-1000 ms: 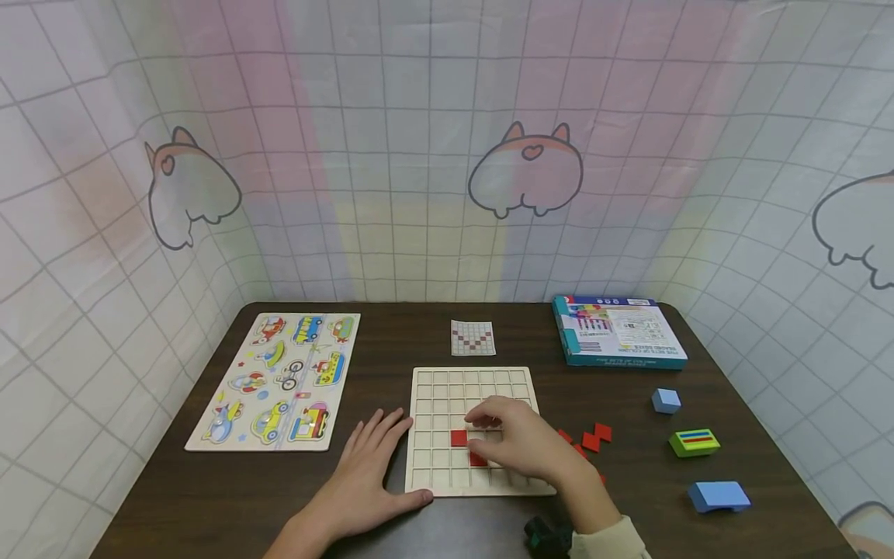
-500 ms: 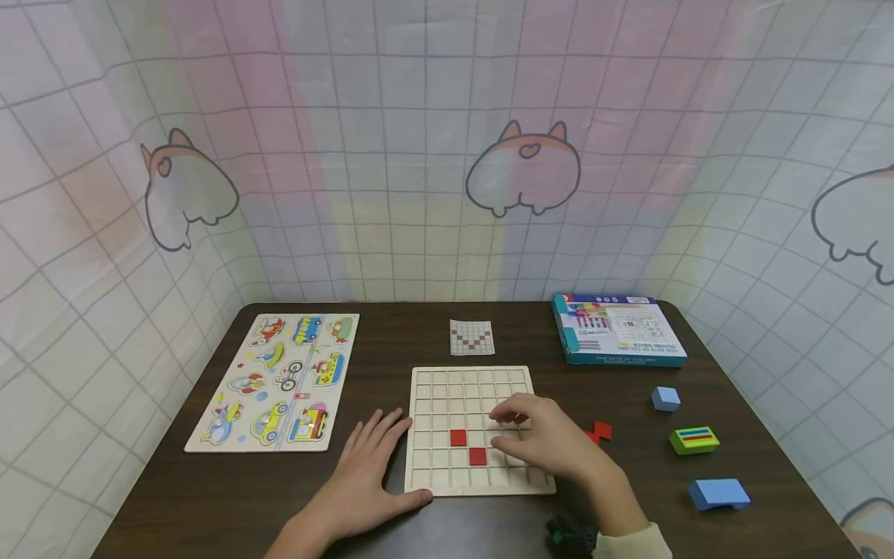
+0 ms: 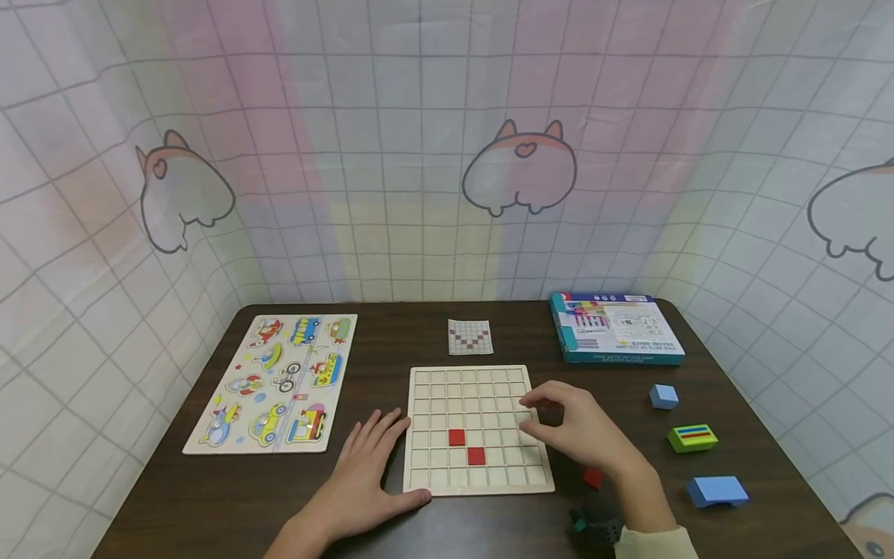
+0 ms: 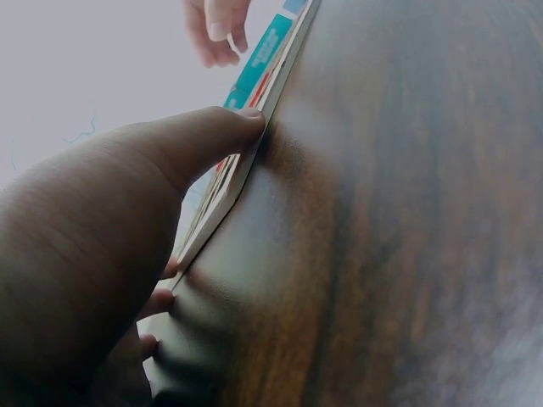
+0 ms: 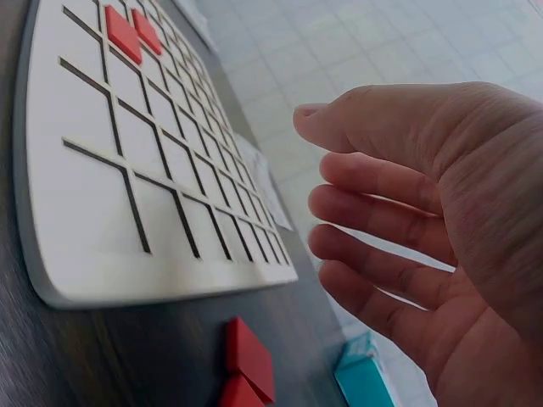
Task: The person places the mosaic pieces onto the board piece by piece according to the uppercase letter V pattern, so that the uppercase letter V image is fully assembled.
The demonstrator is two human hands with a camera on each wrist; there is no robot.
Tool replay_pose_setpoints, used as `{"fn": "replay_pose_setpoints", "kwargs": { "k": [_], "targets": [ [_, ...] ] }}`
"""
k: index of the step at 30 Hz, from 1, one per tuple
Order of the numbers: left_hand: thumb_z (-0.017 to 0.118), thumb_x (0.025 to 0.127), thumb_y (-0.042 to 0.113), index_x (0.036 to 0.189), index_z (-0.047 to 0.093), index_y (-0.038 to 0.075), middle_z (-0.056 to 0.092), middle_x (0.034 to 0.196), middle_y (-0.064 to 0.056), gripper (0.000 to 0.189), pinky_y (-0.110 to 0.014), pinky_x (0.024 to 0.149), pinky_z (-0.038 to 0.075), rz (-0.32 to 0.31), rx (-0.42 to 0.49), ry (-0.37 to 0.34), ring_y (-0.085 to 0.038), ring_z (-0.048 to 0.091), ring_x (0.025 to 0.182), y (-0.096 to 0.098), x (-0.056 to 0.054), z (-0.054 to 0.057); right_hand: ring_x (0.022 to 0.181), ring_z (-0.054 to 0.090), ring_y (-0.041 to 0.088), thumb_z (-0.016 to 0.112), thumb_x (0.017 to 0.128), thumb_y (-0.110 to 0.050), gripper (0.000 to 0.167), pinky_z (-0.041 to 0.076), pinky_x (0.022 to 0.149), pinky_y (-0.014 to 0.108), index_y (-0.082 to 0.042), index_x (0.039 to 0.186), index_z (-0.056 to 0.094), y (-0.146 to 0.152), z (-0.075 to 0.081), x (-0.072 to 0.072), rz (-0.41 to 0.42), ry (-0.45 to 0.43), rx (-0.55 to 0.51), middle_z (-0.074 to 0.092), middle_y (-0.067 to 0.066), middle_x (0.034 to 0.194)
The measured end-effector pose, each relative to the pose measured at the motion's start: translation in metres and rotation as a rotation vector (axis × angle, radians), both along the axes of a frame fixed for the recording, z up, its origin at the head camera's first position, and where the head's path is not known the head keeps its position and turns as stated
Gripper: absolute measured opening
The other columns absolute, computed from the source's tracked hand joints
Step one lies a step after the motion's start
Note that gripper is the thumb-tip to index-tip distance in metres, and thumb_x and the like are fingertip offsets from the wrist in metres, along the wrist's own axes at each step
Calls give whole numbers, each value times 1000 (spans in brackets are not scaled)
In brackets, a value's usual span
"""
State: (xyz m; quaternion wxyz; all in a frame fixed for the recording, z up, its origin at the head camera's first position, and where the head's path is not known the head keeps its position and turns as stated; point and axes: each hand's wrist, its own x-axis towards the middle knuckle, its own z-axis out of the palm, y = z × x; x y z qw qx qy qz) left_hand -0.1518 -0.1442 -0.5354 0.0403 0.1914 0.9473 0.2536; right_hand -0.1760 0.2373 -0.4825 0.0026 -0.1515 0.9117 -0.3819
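Note:
A pale wooden grid board lies on the table, with two red square tiles set diagonally in its cells. My left hand rests spread at the board's left side; its thumb touches the near left corner, also seen in the left wrist view. Over the board's right edge is my right hand, its fingers loosely bent and nothing between thumb and fingertips in the right wrist view. Loose red tiles lie right of the board, partly hidden by the right hand in the head view.
A small pattern card lies behind the board. A vehicle picture puzzle is at left. At right are a teal box, a blue cube, a green striped block and a blue arched block.
My right hand has moved right, away from the two red tiles on the board, which now show fully. My left hand stays in place.

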Motion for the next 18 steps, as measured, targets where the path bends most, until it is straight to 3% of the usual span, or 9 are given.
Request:
{"fn": "replay_pose_setpoints", "kwargs": {
  "k": [18],
  "targets": [
    [78, 82, 86, 172, 40, 26, 35, 182, -4, 114, -71, 138, 14, -7, 6, 0, -40, 20, 173, -1, 0, 0, 127, 71, 27, 88, 97, -37, 36, 59, 113, 62, -20, 128, 79, 37, -3, 3, -95, -22, 47, 76, -4, 131]
  ]
}}
